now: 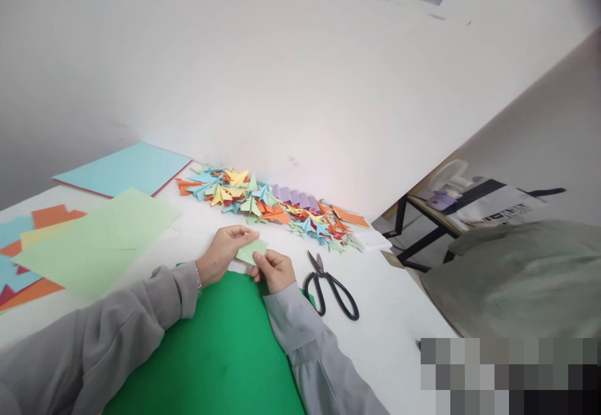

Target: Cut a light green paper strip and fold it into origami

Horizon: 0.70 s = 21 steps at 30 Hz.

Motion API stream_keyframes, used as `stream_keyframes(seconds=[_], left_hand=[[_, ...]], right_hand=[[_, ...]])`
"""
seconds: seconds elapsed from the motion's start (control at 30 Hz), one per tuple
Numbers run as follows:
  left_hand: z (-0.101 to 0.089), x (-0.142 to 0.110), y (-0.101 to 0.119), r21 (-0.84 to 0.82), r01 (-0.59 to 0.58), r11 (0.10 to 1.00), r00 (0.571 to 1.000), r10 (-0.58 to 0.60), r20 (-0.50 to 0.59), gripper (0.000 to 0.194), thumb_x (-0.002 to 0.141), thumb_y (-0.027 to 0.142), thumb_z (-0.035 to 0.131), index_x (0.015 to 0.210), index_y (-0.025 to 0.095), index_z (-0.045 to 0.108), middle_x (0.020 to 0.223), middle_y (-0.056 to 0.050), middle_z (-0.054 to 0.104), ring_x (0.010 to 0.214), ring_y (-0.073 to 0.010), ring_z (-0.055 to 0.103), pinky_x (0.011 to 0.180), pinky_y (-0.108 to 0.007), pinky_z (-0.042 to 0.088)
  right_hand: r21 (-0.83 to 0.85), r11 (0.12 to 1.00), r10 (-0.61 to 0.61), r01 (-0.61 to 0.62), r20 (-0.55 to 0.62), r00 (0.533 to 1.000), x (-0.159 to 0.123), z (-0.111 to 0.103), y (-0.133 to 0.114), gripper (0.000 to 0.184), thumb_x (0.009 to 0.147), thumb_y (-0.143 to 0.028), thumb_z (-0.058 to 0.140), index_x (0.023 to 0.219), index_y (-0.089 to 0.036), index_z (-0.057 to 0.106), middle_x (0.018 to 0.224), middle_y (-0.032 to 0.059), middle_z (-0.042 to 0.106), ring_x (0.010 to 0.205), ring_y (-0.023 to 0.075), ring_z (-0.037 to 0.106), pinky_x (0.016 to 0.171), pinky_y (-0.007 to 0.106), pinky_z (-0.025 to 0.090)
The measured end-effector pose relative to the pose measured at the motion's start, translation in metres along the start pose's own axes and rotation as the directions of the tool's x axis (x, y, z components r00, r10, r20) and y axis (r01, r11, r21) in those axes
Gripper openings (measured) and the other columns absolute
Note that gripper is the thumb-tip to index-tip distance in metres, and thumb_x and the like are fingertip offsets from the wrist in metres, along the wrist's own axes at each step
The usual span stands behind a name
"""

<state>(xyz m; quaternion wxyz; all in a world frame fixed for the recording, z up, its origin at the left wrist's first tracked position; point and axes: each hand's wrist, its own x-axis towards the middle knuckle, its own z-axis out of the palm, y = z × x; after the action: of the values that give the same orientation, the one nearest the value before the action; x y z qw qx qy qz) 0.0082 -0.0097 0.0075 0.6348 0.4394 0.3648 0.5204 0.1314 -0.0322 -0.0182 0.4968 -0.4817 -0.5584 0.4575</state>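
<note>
A small light green piece of paper [252,251] is held up between my two hands, above the near part of the white table. My left hand [224,253] pinches its upper left edge between thumb and fingers. On its right side, my right hand [276,270] grips the paper, thumb on top and fingers behind. Under my forearms lies a bright green sheet [220,346]. Black-handled scissors [331,286] rest to the right of my right hand, blades slightly apart. Beyond my hands spreads a pile of small folded paper planes [263,199] in several colours.
Large light green paper [103,240] covers coloured sheets at the left. A light blue sheet [126,168] lies at the back left against the wall. White folded material [370,240] sits at the pile's right end. A grey-green draped cloth [511,283] and a bag [502,205] are at the right.
</note>
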Motion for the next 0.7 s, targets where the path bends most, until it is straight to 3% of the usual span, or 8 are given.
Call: stream_keyframes(seconds=[0.1, 0.2, 0.3, 0.53, 0.7], left_hand=[[-0.0007, -0.0001, -0.0005, 0.076, -0.041, 0.996, 0.999, 0.041, 0.008, 0.031, 0.048, 0.026, 0.074, 0.072, 0.012, 0.060, 0.056, 0.001, 0.057, 0.052, -0.0093, 0.050, 0.050, -0.021, 0.038], [-0.0027, 0.0011, -0.0027, 0.080, -0.007, 0.997, 1.000, 0.005, 0.024, 0.028, 0.051, 0.030, 0.071, 0.069, 0.012, 0.060, 0.055, 0.001, 0.056, 0.050, -0.0101, 0.048, 0.047, -0.023, 0.037], [-0.0037, 0.0024, -0.0040, 0.083, -0.052, 0.995, 0.999, 0.053, -0.011, 0.024, 0.051, 0.030, 0.071, 0.064, 0.013, 0.060, 0.054, 0.003, 0.051, 0.052, -0.0093, 0.046, 0.051, -0.022, 0.037], [-0.0031, 0.0035, -0.0039, 0.153, -0.130, 0.980, 0.987, 0.143, -0.079, 0.021, 0.053, 0.032, 0.070, 0.061, 0.014, 0.063, 0.056, 0.002, 0.053, 0.057, -0.0091, 0.045, 0.054, -0.021, 0.036], [-0.0039, 0.0032, -0.0041, 0.093, -0.114, 0.989, 0.991, 0.120, -0.062, 0.027, 0.053, 0.036, 0.069, 0.064, 0.012, 0.061, 0.057, 0.001, 0.053, 0.053, -0.0090, 0.045, 0.049, -0.021, 0.035]], right_hand=[[-0.064, 0.998, -0.028, 0.027, -0.011, 1.000, 0.0004, -0.0005, -0.0004, 0.040, 0.066, -0.048, 0.056, 0.041, -0.017, 0.051, 0.031, -0.0032, 0.045, 0.029, 0.0066, 0.036, 0.034, 0.020, 0.029], [-0.125, 0.990, -0.061, 0.059, -0.017, 0.998, 0.0001, -0.0001, -0.0014, 0.042, 0.068, -0.046, 0.055, 0.038, -0.017, 0.049, 0.028, -0.0050, 0.039, 0.027, 0.0057, 0.031, 0.033, 0.020, 0.026], [-0.144, 0.988, -0.066, 0.064, -0.006, 0.998, 0.0007, 0.0004, -0.0022, 0.043, 0.068, -0.046, 0.055, 0.036, -0.018, 0.047, 0.027, -0.0057, 0.037, 0.026, 0.0054, 0.028, 0.032, 0.020, 0.023], [-0.098, 0.995, -0.034, 0.035, 0.008, 0.999, 0.0015, 0.0037, -0.0006, 0.043, 0.064, -0.051, 0.056, 0.038, -0.018, 0.046, 0.028, -0.0048, 0.042, 0.026, 0.0054, 0.032, 0.031, 0.020, 0.024], [-0.014, 1.000, -0.013, 0.013, 0.020, 1.000, 0.0005, 0.0054, 0.0007, 0.044, 0.065, -0.053, 0.056, 0.040, -0.017, 0.047, 0.032, -0.0029, 0.047, 0.026, 0.0059, 0.037, 0.031, 0.019, 0.026]])
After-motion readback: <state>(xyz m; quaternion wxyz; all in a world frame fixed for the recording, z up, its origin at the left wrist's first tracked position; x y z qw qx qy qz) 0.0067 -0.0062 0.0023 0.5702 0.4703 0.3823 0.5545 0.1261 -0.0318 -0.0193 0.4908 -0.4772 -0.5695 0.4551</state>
